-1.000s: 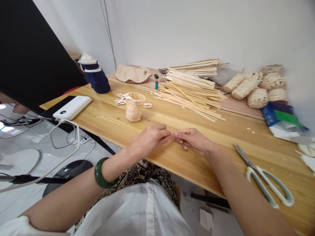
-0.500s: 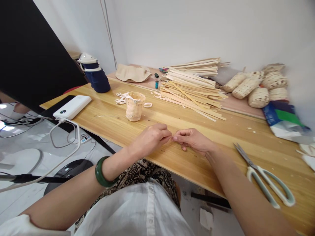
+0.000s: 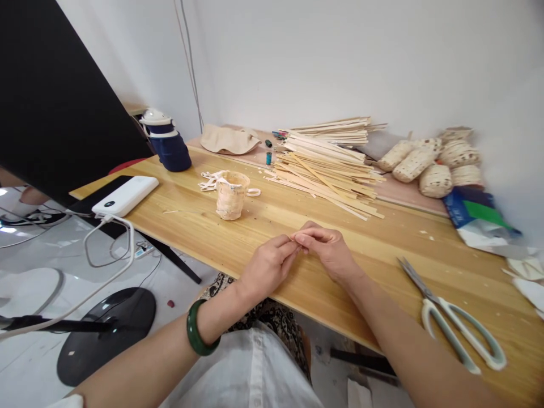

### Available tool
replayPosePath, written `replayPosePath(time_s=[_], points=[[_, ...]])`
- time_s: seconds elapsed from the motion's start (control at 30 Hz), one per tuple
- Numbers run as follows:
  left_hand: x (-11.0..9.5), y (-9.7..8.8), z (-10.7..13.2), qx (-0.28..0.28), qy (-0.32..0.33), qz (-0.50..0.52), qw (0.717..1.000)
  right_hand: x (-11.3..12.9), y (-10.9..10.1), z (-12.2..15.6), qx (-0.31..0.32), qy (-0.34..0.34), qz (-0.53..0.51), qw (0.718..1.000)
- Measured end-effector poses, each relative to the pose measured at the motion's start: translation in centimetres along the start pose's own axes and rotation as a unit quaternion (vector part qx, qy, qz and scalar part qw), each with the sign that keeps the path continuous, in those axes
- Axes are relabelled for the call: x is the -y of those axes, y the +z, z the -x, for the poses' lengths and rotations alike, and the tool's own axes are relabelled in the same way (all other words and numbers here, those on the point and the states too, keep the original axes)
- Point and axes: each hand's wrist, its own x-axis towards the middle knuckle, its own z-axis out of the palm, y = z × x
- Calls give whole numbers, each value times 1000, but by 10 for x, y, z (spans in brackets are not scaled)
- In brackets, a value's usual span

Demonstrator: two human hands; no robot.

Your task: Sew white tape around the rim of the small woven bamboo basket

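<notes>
Over the table's near edge, my left hand (image 3: 272, 263) and my right hand (image 3: 325, 246) meet with their fingertips pinched together. Whatever they pinch is too small and too covered by the fingers to make out. A green bangle (image 3: 199, 328) circles my left wrist. Beyond my left hand a small woven basket (image 3: 230, 201) stands upright on the wooden table (image 3: 195, 238), with pale ribbon-like strips (image 3: 211, 181) beside it. Scissors (image 3: 442, 309) with white and grey handles lie to the right of my right forearm, their blades pointing away from me.
Bundles of thin wooden strips (image 3: 331, 170) lie at the back, near a thread spool (image 3: 268, 158) and a beige cloth (image 3: 229, 139). Several woven pieces (image 3: 414, 161) are heaped at the right. A blue jug (image 3: 170, 148) and a white power bank (image 3: 125, 196) stand left.
My left hand has turned and its wrist has come closer in. My right fingers now overlap the left fingertips. The whole view has shifted slightly; the basket and scissors stay put.
</notes>
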Motion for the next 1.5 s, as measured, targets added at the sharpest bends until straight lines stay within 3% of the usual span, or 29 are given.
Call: replayPosePath(time_s=[0.23,0.33,0.5,0.93,1.13,1.5], points=[[1,-15,-1,12,-33,-76,996,-1,-9,-1,21,-175,202,963],[5,-21,-1,6,-39,-90,995,-1,-6,0,34,-199,261,944],[5,-23,-2,8,-40,-87,995,1,2,4,1,-188,312,931],[2,-26,-3,6,-38,-76,996,-2,2,4,-8,-149,241,959],[6,-25,-1,-7,-51,-67,996,5,1,3,25,-127,169,977],[13,-33,14,26,-57,-41,997,7,-3,1,82,5,-16,996]])
